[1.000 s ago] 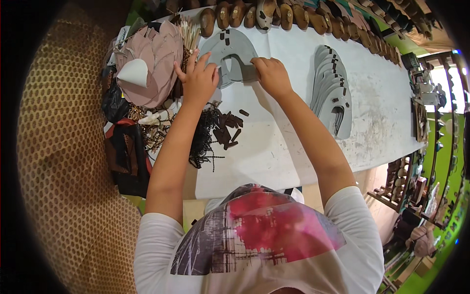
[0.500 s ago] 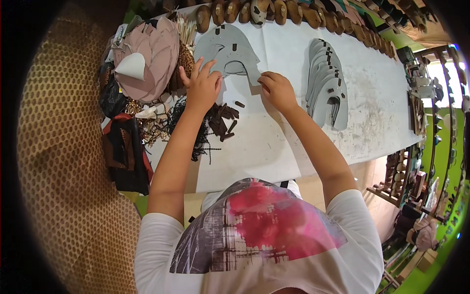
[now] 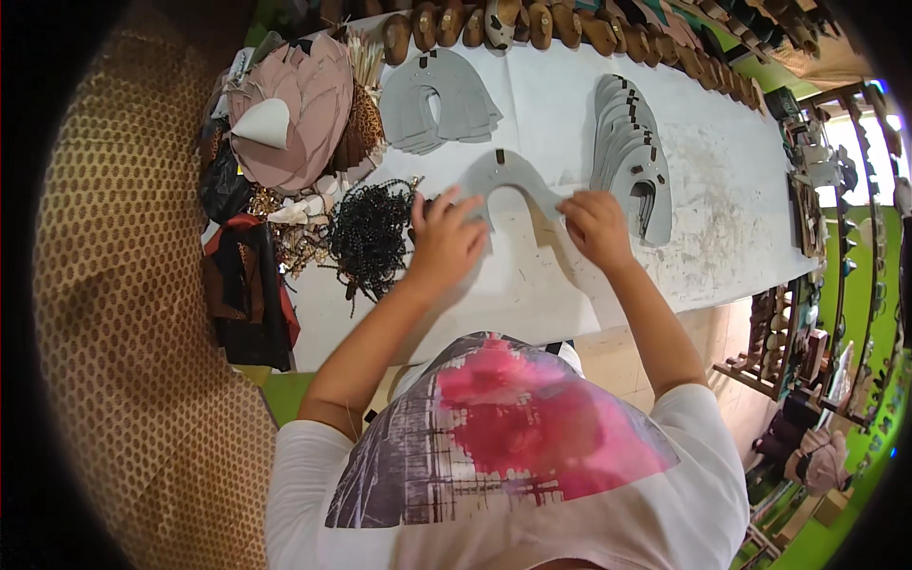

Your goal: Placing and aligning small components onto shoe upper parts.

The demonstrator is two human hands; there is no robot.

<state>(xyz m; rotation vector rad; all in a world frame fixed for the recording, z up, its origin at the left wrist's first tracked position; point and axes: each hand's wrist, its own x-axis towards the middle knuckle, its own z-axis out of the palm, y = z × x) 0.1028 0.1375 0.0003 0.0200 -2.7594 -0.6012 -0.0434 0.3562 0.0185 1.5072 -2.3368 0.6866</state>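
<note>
Workpiece: U-shaped grey piece, located between the two hands, crown pointing away from the wearer and both legs directed back toward the body. Right hand: thumb and fingertips pinched together on the end of the right leg. Left hand: fingers spread over the left leg; whether they grip it or only rest against it cannot be told. The hands are apart, one to each leg, above the white tabletop. A small dark tab sits at the crown, beyond and between the hands. Similar pieces form a grey stack beyond the left hand and an overlapping grey row just beside the right hand, on its right. Black bead strands lie immediately left of the left hand. Handling: the piece appears thin, light and pliable, probably a leather-like sheet; the narrow legs should flex or twist readily, whereas breakage seems unlikely. Recommended hold: pinch the leg ends lightly, one per hand, keep the spread even to avoid distorting the curve, and leave the tab untouched, since its attachment cannot be judged
</note>
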